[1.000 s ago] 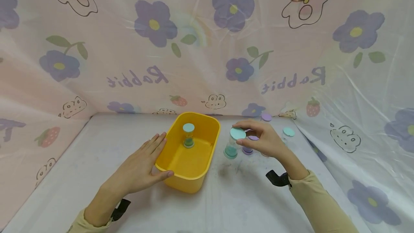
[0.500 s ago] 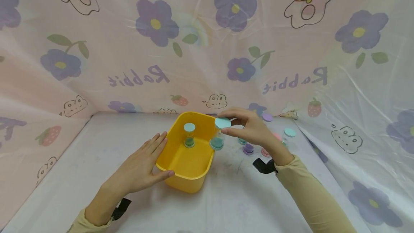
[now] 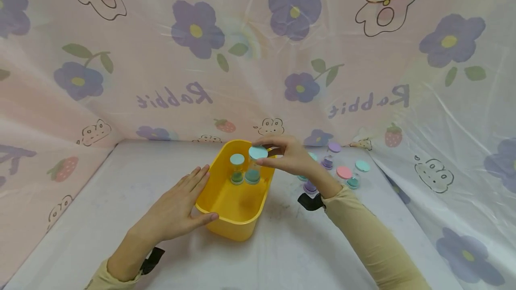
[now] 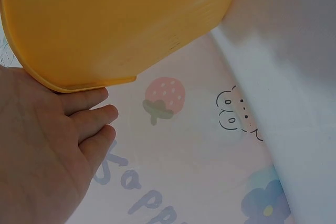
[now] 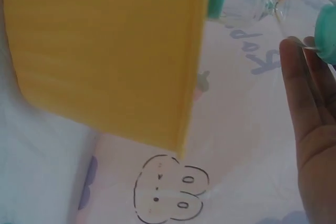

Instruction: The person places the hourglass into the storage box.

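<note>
We judge the teal hourglass [image 3: 252, 175] light, stiff and fragile, best held by its cap [image 3: 258, 151], where our right hand [image 3: 293, 157] pinches it over the yellow bin [image 3: 233, 231] at one o'clock — rim [image 3: 268, 188] near its three, standing hourglass [image 3: 237, 177] at nine, open floor [image 3: 231, 205] towards six — our left hand [image 3: 175, 211] straight-fingered against the bin's nine.

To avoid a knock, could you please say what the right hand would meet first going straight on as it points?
Likely the other sand timer in the tub, which the held timer would touch first; depth is unclear, so it may pass above.
</note>
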A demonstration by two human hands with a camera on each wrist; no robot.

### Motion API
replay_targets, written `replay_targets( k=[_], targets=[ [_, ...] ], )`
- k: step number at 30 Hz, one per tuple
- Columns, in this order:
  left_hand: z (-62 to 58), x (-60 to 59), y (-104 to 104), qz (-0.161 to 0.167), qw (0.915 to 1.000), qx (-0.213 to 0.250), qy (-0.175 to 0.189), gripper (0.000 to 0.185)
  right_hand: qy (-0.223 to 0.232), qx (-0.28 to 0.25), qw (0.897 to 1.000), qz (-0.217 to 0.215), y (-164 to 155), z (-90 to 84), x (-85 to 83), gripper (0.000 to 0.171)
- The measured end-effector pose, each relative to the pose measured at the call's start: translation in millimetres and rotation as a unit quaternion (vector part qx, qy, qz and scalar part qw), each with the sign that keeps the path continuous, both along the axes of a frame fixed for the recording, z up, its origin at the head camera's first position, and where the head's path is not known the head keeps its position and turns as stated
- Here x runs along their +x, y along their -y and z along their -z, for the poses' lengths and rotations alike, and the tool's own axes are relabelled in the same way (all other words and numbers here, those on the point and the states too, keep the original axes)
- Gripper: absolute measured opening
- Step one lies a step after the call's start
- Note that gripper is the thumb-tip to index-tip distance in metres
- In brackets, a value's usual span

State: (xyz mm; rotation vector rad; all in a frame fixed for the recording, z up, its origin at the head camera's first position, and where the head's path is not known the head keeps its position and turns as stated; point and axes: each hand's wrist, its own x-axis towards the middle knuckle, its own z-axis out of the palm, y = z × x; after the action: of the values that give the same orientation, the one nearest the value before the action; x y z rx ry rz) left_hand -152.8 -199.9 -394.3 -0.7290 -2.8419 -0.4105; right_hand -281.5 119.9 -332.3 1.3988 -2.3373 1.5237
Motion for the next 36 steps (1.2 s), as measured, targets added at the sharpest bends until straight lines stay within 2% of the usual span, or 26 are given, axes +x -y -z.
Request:
replay_targets(
  k=[7,18,29,36],
  targets=[
    [0.5,-0.9,-0.1,-0.001,1.0000,0.002,0.002,0.104,0.032,0.029,0.999,0.004,17.4,14.6,-10.3,0.038],
    [0.7,-1.5,0.3,0.002,1.0000,0.001,0.004,0.104,0.076,0.087,0.993,0.001,41.1,34.8,-16.3,0.042],
    [0.1,-2.3,0.1,0.005,1.0000,0.001,0.002,0.102,0.059,0.135,0.989,-0.022,60.3,37.3,-28.9,0.043],
    [0.8,-2.7,0.2,0.004,1.0000,0.001,0.002,0.102,0.009,0.188,0.982,-0.021,68.2,36.6,-32.3,0.043]
  ],
)
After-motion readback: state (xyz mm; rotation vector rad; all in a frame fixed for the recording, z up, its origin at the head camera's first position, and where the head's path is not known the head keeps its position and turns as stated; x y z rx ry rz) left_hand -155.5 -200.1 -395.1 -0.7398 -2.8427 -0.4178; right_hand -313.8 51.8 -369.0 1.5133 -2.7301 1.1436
